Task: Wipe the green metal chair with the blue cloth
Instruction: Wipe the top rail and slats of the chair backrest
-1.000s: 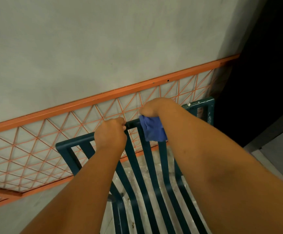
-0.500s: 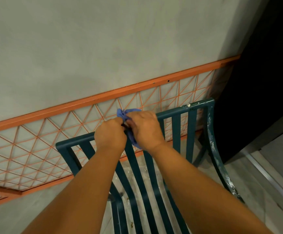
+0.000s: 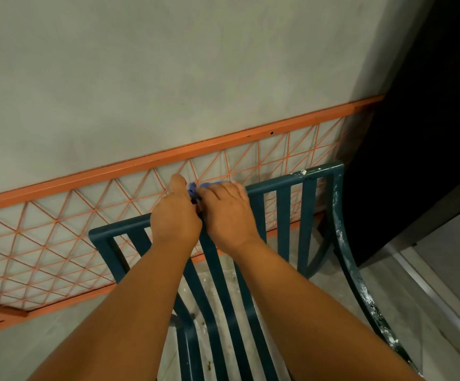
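Gripping the chair (image 3: 282,185) top rail side by side, both hands (image 3: 176,215) clamped, blue cloth (image 3: 212,185) under the right.

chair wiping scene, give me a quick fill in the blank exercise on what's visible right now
1. Both hands meet on the top rail of the chair, with the ____ cloth bunched between them.
2. The lattice panel behind the chair is painted ____.
3. White flecks mark the chair frame on the person's ____ side.
4. The left hand and right hand are ____ each other.

Missing words: blue; orange; right; touching
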A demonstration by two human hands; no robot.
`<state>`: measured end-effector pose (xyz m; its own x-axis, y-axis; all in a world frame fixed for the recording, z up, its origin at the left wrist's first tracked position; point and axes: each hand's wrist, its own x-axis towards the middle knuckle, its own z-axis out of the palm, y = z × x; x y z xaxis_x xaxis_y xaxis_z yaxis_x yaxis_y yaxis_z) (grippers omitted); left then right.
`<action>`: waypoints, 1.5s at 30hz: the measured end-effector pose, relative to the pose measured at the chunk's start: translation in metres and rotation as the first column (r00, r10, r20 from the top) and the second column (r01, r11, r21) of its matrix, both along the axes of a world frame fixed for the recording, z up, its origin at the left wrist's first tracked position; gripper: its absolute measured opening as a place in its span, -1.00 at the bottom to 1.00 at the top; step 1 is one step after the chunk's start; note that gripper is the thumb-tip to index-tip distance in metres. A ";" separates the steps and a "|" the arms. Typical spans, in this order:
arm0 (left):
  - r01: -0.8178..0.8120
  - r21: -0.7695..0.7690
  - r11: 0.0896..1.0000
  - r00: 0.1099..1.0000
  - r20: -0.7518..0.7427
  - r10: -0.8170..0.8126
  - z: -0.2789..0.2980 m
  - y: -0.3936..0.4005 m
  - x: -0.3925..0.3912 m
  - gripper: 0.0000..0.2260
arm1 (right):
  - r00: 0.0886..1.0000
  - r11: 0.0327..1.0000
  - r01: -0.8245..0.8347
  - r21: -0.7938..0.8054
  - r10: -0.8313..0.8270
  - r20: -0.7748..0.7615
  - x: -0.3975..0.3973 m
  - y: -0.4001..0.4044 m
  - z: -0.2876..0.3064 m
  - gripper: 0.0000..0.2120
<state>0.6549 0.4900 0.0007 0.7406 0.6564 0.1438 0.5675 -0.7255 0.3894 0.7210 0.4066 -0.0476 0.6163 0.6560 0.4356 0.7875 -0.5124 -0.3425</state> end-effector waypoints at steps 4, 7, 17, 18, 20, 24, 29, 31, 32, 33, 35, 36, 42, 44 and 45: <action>0.021 -0.015 1.000 1.000 -0.017 -0.021 0.000 -0.001 0.000 -0.68 | 0.997 0.995 -0.060 -0.079 0.064 0.041 0.031 -0.040 -0.003 -0.51; 0.030 -0.028 0.999 1.000 -0.007 -0.030 -0.001 -0.001 0.000 -0.69 | 0.981 0.977 0.177 -0.118 -0.185 -0.060 0.043 -0.036 0.013 -0.74; 0.071 0.086 0.994 0.995 -0.074 -0.065 -0.001 -0.002 0.000 -0.86 | 0.997 0.993 0.082 -0.086 -0.081 0.022 0.055 -0.068 0.004 -0.74; 0.078 0.106 0.991 0.994 -0.087 -0.069 -0.002 -0.002 0.000 -0.88 | 0.987 0.976 0.155 -0.154 -0.160 -0.021 0.062 -0.066 0.012 -0.78; 0.087 0.127 0.988 0.992 -0.098 -0.075 -0.003 -0.001 0.000 -0.90 | 0.958 0.927 0.235 -0.291 -0.272 -0.095 0.067 -0.052 0.025 -0.72; 0.091 0.121 0.988 0.992 -0.096 -0.080 -0.002 0.000 0.001 -0.89 | 0.991 0.975 0.125 -0.182 -0.131 -0.021 0.044 -0.035 0.010 -0.64; 0.087 0.129 0.988 0.990 -0.119 -0.072 0.001 -0.002 0.003 -0.89 | 0.992 0.979 -0.096 0.180 0.079 0.102 0.043 -0.063 -0.012 -0.67; 0.076 0.141 0.987 0.985 -0.166 -0.053 0.004 -0.006 0.006 -0.87 | 0.995 0.962 -0.097 0.256 0.094 0.025 0.043 -0.068 -0.007 -0.71; 0.073 0.138 0.988 0.983 -0.179 -0.048 0.005 -0.010 0.008 -0.82 | 0.989 0.936 -0.063 0.345 0.105 -0.104 0.040 -0.071 -0.001 -0.73; 0.076 0.125 0.989 0.983 -0.174 -0.054 0.006 -0.014 0.010 -0.75 | 0.954 0.893 0.021 0.449 0.116 -0.275 0.037 -0.076 0.009 -0.72; 0.139 0.078 0.987 0.987 -0.096 -0.131 0.006 -0.026 0.017 -0.71 | 0.825 0.802 0.251 0.541 0.115 -0.553 0.037 -0.088 0.023 -0.70; 0.209 0.072 0.975 0.978 -0.043 -0.206 0.005 -0.033 0.022 -0.74 | 0.782 0.755 0.337 0.563 0.110 -0.614 0.038 -0.094 0.026 -0.69; 0.373 0.031 0.927 0.926 -0.068 -0.371 0.002 -0.060 0.059 -0.81 | 0.585 0.340 0.622 0.705 0.397 -0.707 0.048 -0.129 0.030 -0.77; 0.316 0.027 0.948 0.943 -0.119 -0.311 0.004 -0.062 0.068 -0.83 | 0.636 0.307 0.625 0.718 0.333 -0.696 0.058 -0.146 0.028 -0.77; 0.296 0.030 0.955 0.947 -0.137 -0.289 0.006 -0.061 0.073 -0.84 | 0.687 0.342 0.606 0.718 0.231 -0.690 0.063 -0.153 0.028 -0.76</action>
